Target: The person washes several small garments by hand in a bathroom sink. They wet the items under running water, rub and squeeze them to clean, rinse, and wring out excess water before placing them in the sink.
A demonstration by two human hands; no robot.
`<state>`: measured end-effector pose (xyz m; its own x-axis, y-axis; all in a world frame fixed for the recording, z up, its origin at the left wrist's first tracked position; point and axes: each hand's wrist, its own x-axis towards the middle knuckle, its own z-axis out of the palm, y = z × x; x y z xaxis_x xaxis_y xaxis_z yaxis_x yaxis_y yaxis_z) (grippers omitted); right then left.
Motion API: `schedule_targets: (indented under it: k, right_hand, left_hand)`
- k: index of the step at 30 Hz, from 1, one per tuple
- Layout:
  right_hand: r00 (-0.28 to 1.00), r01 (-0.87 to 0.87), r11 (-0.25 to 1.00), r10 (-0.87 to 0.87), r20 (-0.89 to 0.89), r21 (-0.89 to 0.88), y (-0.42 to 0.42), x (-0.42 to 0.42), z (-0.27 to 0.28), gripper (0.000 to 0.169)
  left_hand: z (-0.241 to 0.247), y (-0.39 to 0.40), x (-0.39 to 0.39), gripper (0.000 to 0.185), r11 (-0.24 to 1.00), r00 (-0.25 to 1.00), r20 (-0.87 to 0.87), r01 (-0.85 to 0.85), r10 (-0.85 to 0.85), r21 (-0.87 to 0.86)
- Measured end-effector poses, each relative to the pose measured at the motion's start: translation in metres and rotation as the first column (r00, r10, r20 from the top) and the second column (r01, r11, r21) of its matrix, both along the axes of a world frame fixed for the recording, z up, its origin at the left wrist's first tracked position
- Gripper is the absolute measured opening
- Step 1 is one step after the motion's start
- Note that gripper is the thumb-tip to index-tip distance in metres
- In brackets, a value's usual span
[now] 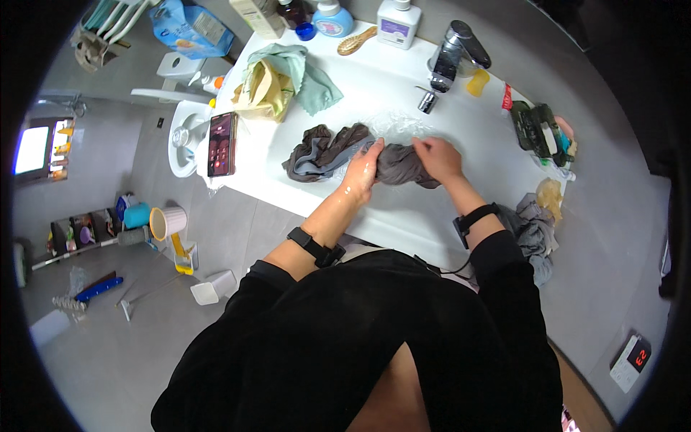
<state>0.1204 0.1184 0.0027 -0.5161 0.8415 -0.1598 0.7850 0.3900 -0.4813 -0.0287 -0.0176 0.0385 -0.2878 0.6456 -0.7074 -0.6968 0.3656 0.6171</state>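
Observation:
A wet dark grey-brown garment (402, 164) is bunched between my two hands in the white washbasin (302, 102). My left hand (360, 171) grips its middle, thumb on top, with water drops shining on the wrist. On the other end, my right hand (440, 159) is closed around the cloth, its fingertips partly hidden. Left of my left hand, more of the dark fabric (307, 154) lies in folds with a lighter blue-grey band. Splashing water (397, 124) shows just beyond the cloth.
A chrome faucet (448, 59) stands at the back, near a yellow soap bar (478, 82). A phone (222, 144) lies on the left ledge by green and yellow cloths (291, 70). Bottles (398, 24) and a hairbrush (357, 41) line the back. Grey clothes (534, 232) hang over the right edge.

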Motion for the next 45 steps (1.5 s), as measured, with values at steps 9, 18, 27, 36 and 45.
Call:
schedule_targets:
  k: [9, 18, 27, 36, 45]
  right_hand:
    - [0.636, -0.636, 0.751, 0.639, 0.434, -0.174, -0.05, 0.032, -0.054, 0.07]
    - [0.687, -0.534, 0.832, 0.532, 0.496, -0.152, -0.04, 0.015, -0.053, 0.065]
    - [0.993, -0.115, 0.98, 0.119, 0.015, -0.165, -0.056, -0.003, 0.032, 0.05]
    - [0.829, -0.528, 0.849, 0.522, -0.202, 0.029, -0.081, 0.018, 0.161, 0.046]
    - [0.795, 0.104, 0.876, -0.357, -0.49, -0.471, -0.006, 0.021, 0.033, 0.043]
  left_hand:
    - [-0.028, -0.035, -0.018, 0.061, 0.993, 0.994, 0.105, 0.007, 0.005, -0.114]
    - [-0.028, -0.03, 0.002, 0.069, 0.988, 0.964, 0.266, 0.059, -0.02, -0.14]
    - [-0.032, -0.009, 0.002, 0.084, 0.966, 0.835, 0.55, 0.145, -0.003, -0.215]
    - [-0.029, 0.011, 0.002, 0.025, 0.961, 0.753, 0.599, 0.244, -0.272, 0.129]
    - [0.034, -0.002, 0.017, 0.03, 0.909, 0.727, 0.545, 0.329, -0.417, 0.256]
